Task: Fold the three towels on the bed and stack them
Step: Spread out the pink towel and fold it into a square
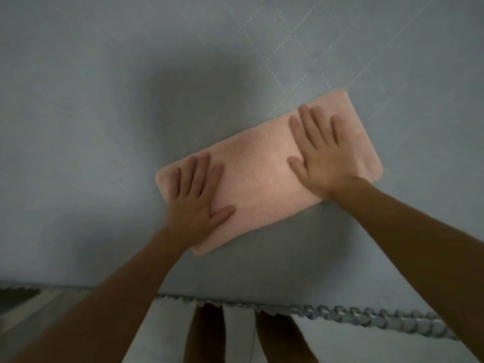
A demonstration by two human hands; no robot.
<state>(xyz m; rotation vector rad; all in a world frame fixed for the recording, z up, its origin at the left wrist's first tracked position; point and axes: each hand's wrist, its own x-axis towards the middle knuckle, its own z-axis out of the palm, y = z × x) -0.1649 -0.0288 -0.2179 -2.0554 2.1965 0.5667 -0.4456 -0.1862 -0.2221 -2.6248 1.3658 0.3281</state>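
Note:
A pale pink towel [262, 176] lies folded into a long rectangle on the grey-blue bed [104, 127], slanting from lower left to upper right. My left hand [199, 203] rests flat on its lower left end, fingers spread. Pressed flat on the upper right end is my right hand [323, 153], fingers apart and pointing away from me. Neither hand grips the cloth. No other towel is in view.
The bed's near edge, with a scalloped trim [366, 317], runs across the bottom of the view. My legs [207, 336] stand just below it on a pale floor. A faint diamond stitch pattern [282, 48] marks the cover at the upper right.

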